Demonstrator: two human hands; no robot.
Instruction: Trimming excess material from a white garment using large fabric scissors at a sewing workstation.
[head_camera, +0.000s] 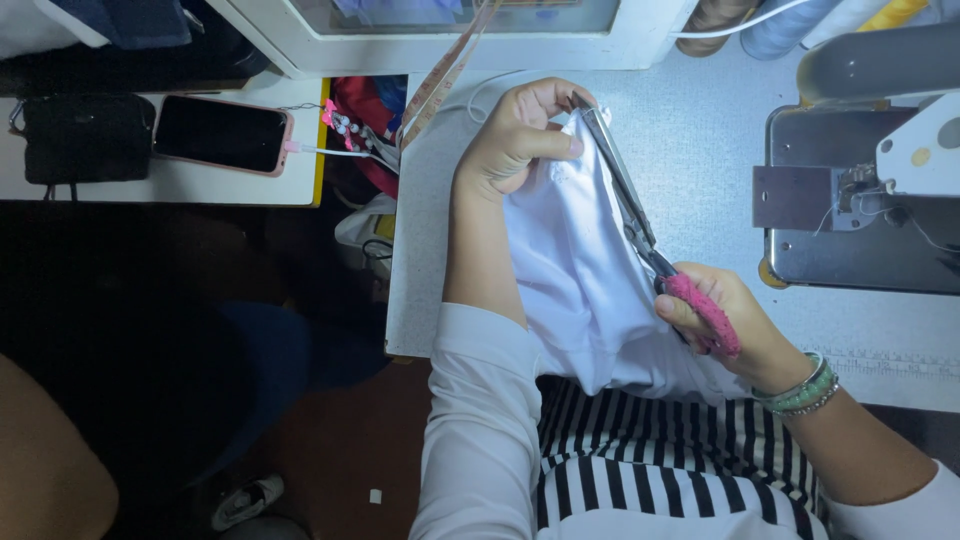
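My left hand (512, 138) pinches the top edge of a piece of white cloth (580, 270) and holds it up over the sewing table (700, 130). Long metal scissors (625, 195) with pink-wrapped handles are gripped in my right hand (725, 320). The blades run along the right edge of the cloth, and their tips reach up to my left fingers. The cloth hangs down into my lap, over a black-and-white striped garment (660, 440). Green bead bracelets sit on my right wrist.
A sewing machine (860, 170) stands at the right on the pale table. A measuring tape (440, 80) hangs at the top centre. To the left, a phone in a pink case (220, 133) and a black pouch (85, 135) lie on a white shelf. Thread cones stand at the top right.
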